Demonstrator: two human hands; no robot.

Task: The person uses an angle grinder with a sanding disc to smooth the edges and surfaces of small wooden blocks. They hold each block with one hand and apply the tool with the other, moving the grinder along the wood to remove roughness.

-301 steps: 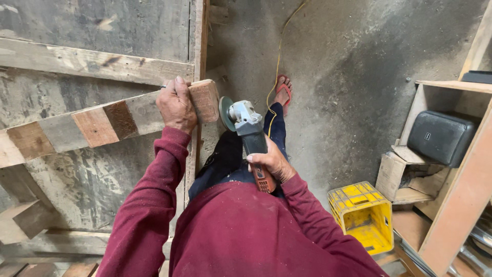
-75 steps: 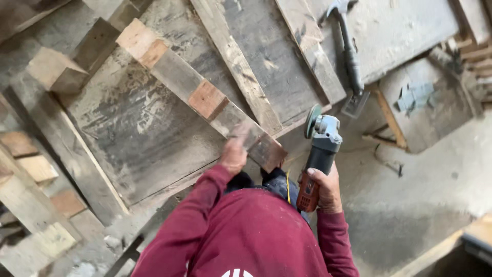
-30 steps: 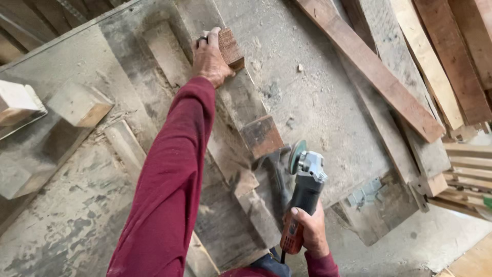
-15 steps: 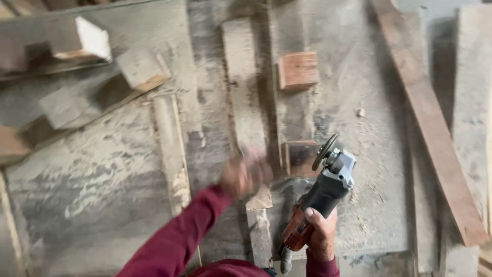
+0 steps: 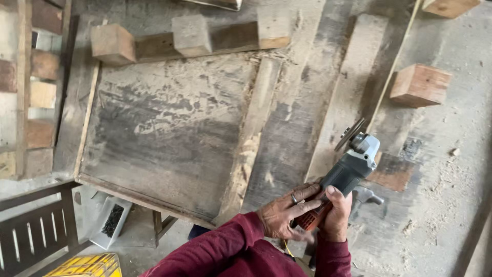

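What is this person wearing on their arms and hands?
Both arms are covered by long dark red sleeves that end at the wrists and are dusted with pale specks. The left hand wears a metal ring on one finger. The right hand is bare, without gloves.

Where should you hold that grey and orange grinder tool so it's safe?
Probably by the orange rear handle of the grey and orange angle grinder, coming from behind, as the right hand and left hand do. The grinding disc sits bare at the far end.
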